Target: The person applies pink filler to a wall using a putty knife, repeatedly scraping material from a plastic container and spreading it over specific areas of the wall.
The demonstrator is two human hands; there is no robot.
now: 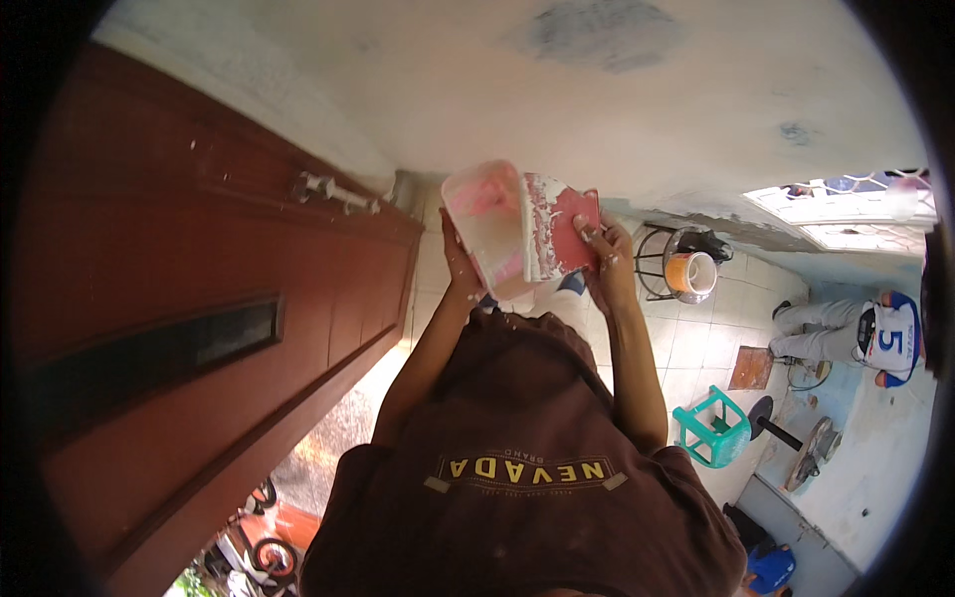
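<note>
Left hand (pixel 460 267) gripped pink tub (pixel 487 224) tilted; right hand (pixel 605 261) clasped red trowel (pixel 562 231) at its rim. Best scrape slowly, keeping tub steady.

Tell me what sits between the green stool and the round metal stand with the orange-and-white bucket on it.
The head view shows mostly bare white floor tiles between the green stool and the metal stand under the bucket. A brown square panel lies just right of that stretch.

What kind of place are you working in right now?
Probably a house entrance or tiled porch under repair: a patchy plastered wall, a reddish wooden door, a white tiled floor and a green plastic stool.
</note>
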